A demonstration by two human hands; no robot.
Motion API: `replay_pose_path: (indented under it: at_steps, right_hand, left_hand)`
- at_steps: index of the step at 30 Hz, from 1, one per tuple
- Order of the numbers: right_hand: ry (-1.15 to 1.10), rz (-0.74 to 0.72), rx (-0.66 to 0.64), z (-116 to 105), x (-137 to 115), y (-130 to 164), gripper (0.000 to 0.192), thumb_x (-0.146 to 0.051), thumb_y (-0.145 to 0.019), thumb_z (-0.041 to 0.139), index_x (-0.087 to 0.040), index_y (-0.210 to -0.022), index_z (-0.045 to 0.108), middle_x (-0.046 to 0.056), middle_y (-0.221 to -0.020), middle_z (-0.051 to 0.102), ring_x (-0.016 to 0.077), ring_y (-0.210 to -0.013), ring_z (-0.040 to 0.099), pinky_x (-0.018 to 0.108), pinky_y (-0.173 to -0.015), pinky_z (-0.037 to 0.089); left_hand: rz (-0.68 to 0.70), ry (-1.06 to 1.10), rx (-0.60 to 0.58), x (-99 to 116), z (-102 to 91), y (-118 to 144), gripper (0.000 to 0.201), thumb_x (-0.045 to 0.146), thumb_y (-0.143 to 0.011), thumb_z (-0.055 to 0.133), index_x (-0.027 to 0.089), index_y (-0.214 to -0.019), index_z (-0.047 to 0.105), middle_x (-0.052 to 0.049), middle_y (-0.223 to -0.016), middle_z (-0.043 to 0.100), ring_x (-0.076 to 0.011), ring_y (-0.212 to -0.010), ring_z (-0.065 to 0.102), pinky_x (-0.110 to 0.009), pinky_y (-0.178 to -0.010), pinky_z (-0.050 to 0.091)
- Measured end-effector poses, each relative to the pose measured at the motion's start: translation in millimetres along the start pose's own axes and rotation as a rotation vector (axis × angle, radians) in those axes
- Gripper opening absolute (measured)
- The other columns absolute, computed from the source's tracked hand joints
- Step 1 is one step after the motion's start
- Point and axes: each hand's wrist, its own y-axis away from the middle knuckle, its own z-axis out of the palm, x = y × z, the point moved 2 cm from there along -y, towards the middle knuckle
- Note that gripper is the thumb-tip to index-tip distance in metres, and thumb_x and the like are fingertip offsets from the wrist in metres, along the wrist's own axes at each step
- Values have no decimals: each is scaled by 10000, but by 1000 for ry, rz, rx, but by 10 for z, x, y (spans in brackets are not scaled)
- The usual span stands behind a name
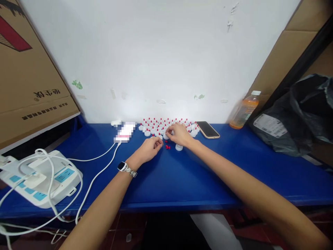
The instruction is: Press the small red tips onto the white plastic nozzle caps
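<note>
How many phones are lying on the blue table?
2. One phone lies face up right of the pile of caps, near the bottle. A second phone, blurred and plugged into a white cable, lies left of the pile.

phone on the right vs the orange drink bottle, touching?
Apart. The head view shows the phone lying flat on the blue table, with a clear strip of bare blue between it and the orange bottle standing to its right.

Bare blue table before hands; caps, phone behind.
</note>
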Motion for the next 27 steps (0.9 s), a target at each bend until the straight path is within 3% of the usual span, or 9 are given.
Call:
replay_pose_path:
  at_steps: [7,11,15,20,24,27]
  right_hand:
    - [156,59,-32,-11,99,-28,202,-291,-832,604,-200,-920,762,115,-940,693,312,-1009,540,467,-920,358]
    - [137,49,-18,-28,5,-81,268,-353,-849,598,-203,-1020,739,110,-982,690,297,-1018,541,457,-939,350]
    - [116,25,-93,43,-138,-171,280,-424,-839,626,-213,-974,752,109,-1011,693,299,-1048,527,452,-950,327]
    - [79,15,-169,139,-191,-255,191,-361,-834,647,-227,-915,757,80,-937,706,293,-1042,539,454,-953,311]
    - [-26,28,-31,55,-178,-182,158,-300,-854,602,-211,-913,718,79,-1007,692,275,-1034,565,447,-954,336]
    - [-178,-48,77,-93,-211,6,160,-243,-878,545,-193,-971,666,73,-1007,682,221,-948,597,364,-872,402]
  left_hand:
    - [31,27,-8,85,57,5,174,232,-895,525,171,-944,680,-54,-842,684,-154,-700,610,-273,-658,483]
    - [31,63,-11,87,45,-1,186,228,-900,515,173,-978,674,-46,-844,700,-149,-700,622,-268,-662,487]
    - [25,46,41,28,-6,-11,175,259,-920,497,180,-942,652,-27,-813,699,-147,-690,618,-266,-656,470]
    - [10,13,106,3,-43,-18,188,309,-937,493,190,-911,636,-14,-782,696,-150,-670,608,-274,-655,445]
    - [-5,-1,184,38,-74,-16,203,338,-948,491,196,-862,608,-3,-729,655,-151,-641,580,-278,-635,414]
    - [-1,12,287,101,-87,-8,245,401,-980,453,201,-886,559,-5,-752,634,-158,-667,575,-284,-638,403]
